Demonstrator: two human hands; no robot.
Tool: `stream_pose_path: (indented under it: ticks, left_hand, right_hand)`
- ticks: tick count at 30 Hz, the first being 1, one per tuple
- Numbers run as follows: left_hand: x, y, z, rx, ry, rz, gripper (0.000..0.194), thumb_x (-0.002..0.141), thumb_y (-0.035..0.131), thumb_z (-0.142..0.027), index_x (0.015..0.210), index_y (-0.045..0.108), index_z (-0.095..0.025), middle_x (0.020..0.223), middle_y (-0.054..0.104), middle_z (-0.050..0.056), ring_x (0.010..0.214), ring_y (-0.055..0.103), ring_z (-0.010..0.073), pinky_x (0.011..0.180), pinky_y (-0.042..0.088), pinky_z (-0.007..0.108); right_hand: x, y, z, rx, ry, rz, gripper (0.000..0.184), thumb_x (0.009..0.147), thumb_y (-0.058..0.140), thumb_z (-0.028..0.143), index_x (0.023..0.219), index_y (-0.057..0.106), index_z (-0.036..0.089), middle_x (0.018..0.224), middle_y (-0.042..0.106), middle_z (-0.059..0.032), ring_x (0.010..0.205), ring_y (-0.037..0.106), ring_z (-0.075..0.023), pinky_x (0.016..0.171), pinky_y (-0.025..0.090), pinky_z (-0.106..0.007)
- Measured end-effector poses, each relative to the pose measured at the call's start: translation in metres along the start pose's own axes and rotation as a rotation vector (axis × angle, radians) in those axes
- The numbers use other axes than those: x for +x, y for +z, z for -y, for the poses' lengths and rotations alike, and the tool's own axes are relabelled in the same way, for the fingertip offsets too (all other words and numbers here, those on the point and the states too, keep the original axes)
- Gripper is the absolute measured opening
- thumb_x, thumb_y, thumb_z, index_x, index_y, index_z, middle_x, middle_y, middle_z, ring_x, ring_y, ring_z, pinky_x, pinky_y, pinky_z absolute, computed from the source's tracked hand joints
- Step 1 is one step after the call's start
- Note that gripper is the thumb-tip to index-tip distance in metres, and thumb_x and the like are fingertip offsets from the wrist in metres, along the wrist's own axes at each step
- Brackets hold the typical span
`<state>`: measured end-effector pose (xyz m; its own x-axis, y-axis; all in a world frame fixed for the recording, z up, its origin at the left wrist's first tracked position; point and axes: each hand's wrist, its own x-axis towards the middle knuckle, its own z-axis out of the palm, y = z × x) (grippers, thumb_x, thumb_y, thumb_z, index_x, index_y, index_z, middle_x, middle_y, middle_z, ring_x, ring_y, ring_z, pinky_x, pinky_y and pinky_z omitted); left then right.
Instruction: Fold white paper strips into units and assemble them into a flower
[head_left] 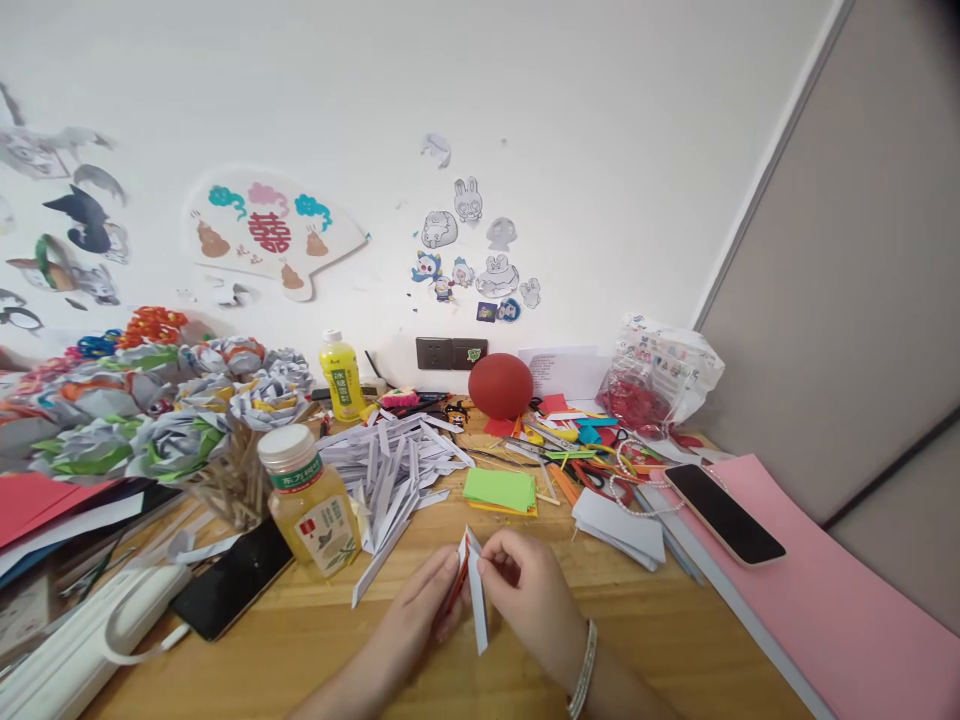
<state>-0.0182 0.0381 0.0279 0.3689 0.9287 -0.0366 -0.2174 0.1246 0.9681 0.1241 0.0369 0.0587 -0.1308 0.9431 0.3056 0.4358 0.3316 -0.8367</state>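
Note:
Between my hands, just above the wooden table, is a folded white paper strip [478, 606], bent to a point at its top, with an orange-red paper piece [459, 575] inside the fold. My left hand [433, 598] is closed round the left side of it. With thumb and forefinger, my right hand [525, 585] pinches the right side; a bracelet circles that wrist. Just beyond lies a stack of bright green paper [500, 490]. To its left is a pile of folded white paper strips [397, 460], and to its right a stack of white paper slips [619, 528].
A yellow drink bottle [311, 505] stands left, near a dark phone [234, 578] and a white power strip [90, 640]. Paper flowers [180, 440] crowd the far left. A red balloon [501, 386] sits at the back. Another phone [724, 515] rests on pink paper [847, 590].

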Motion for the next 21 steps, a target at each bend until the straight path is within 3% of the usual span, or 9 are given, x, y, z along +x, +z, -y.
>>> stream_pose_path:
  ticks: [5,9,15,21]
  left_hand:
    - [0.001,0.001,0.003,0.017,-0.045,-0.003,0.043,0.074,0.056,-0.061,0.072,0.052,-0.018,0.053,0.038,-0.006,0.044,0.027,0.0061,0.042,0.019,0.020]
    - [0.000,0.002,0.003,-0.027,-0.076,0.046,0.041,0.076,0.056,-0.058,0.075,0.053,-0.017,0.059,0.050,-0.003,0.046,0.035,0.0068,0.043,0.023,0.020]
    - [0.000,0.004,0.005,-0.115,-0.079,0.113,0.039,0.082,0.050,-0.055,0.073,0.052,-0.017,0.051,0.053,-0.001,0.044,0.040,0.0093,0.045,0.027,0.022]
    - [0.000,0.007,0.009,-0.291,-0.090,0.194,0.034,0.082,0.052,-0.051,0.080,0.051,-0.017,0.049,0.050,-0.002,0.041,0.043,0.0100,0.045,0.032,0.022]
  right_hand:
    - [-0.002,0.006,0.001,0.130,0.063,-0.007,0.014,0.073,0.050,0.016,0.060,0.049,0.018,0.053,0.052,0.0038,0.049,0.049,-0.0101,0.049,0.036,-0.019]
    - [-0.004,0.009,0.000,0.213,0.110,0.010,0.013,0.076,0.049,0.019,0.063,0.050,0.019,0.051,0.052,0.0044,0.047,0.050,-0.0106,0.048,0.038,-0.020]
    - [-0.003,0.015,-0.002,0.075,-0.021,-0.148,0.012,0.071,0.050,0.013,0.061,0.052,0.018,0.065,0.053,0.0009,0.065,0.050,-0.0128,0.061,0.040,-0.022]
    - [-0.005,0.023,-0.011,0.136,0.012,-0.166,0.009,0.073,0.048,0.016,0.065,0.052,0.019,0.065,0.053,0.0006,0.066,0.051,-0.0134,0.063,0.042,-0.024]
